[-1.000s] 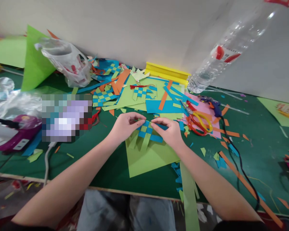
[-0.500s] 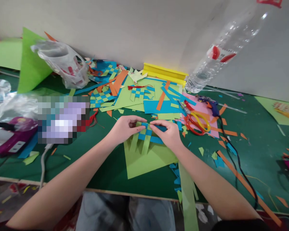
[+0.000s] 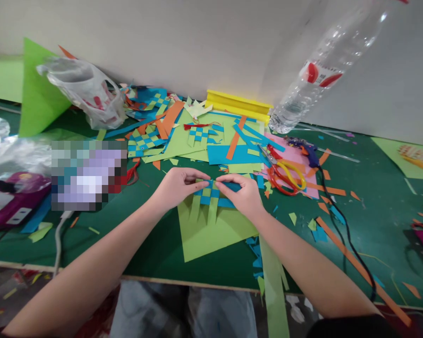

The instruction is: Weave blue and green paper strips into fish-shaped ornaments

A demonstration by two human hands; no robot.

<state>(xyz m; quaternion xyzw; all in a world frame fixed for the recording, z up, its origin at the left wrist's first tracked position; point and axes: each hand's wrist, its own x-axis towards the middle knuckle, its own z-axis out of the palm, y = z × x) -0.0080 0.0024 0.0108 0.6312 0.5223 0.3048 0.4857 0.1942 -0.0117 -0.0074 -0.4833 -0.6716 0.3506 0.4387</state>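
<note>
Between my two hands is a woven piece of blue and green paper strips, checkered at its upper part, with green strip ends hanging loose below. My left hand pinches its upper left edge between thumb and fingers. At the upper right, my right hand pinches the same edge, its fingertips close to those of the left. Blue strip ends pass partly behind the right hand. Beneath the weave lies a light green paper sheet on the green table.
Red- and yellow-handled scissors lie right of my hands, near a glue gun with a black cord. Behind are paper scraps and finished weaves. A plastic bottle, a plastic bag and a blurred-out device stand around.
Both hands still pinch the woven paper at its top edge, with only slight finger shifts. The whole view has moved a little, so things sit slightly further left.
</note>
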